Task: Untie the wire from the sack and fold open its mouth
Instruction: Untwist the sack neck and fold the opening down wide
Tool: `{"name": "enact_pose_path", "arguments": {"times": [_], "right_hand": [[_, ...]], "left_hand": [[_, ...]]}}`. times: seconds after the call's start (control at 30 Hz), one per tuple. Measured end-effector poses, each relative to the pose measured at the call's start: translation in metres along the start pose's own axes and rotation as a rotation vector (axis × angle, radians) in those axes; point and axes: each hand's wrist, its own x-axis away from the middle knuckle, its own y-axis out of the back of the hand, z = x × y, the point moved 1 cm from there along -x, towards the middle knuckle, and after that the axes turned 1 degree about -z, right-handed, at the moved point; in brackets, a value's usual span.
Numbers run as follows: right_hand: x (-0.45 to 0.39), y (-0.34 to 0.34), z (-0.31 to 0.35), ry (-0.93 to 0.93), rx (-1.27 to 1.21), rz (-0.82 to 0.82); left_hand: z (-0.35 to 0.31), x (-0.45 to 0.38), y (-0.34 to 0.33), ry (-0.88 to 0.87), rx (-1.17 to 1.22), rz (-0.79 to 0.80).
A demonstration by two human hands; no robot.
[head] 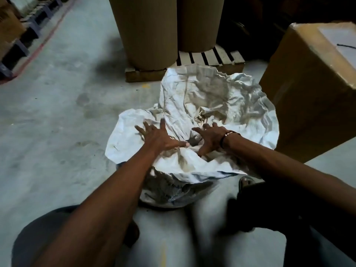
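Observation:
A white woven sack (240, 105) stands on the concrete floor in front of me, its crumpled mouth spread wide and partly turned outward. My left hand (158, 135) lies on the near left part of the mouth with its fingers spread and straight, pressing the cloth. My right hand (210, 137), a beaded band at its wrist, rests with splayed fingers on the cloth just right of the sack's dark middle hollow. No wire shows on the sack.
A large cardboard box (312, 89) stands close on the right, a black tie (344, 44) lying on its top. Two tall brown paper rolls (146, 33) stand on a wooden pallet (212, 58) behind the sack. Stacked boxes on pallets line the far left.

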Motion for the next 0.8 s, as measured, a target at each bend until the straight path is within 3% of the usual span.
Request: {"name": "enact_pose_path", "arguments": {"times": [0.17,0.37,0.5,0.6,0.73,0.8], "right_hand": [[0.003,-0.015,-0.007,-0.028,-0.062,0.028],[0.002,-0.036,-0.027,-0.135,-0.006,0.116],[0.001,-0.051,-0.032,-0.152,-0.054,0.143],[0.007,-0.045,-0.021,-0.091,0.012,-0.005],[0.001,-0.023,-0.002,0.127,-0.050,-0.391],[-0.007,-0.023,0.004,0.219,-0.146,-0.328]], "left_hand": [[-0.003,-0.012,-0.002,-0.128,-0.127,0.069],[0.020,-0.009,-0.016,-0.277,-0.502,-0.096],[0.051,-0.010,-0.024,-0.426,-0.437,-0.224],[0.050,-0.006,-0.031,-0.376,-0.403,-0.279],[0.026,0.014,-0.034,-0.259,-0.282,-0.192],[0.014,0.024,-0.030,-0.236,-0.229,-0.205]]}}
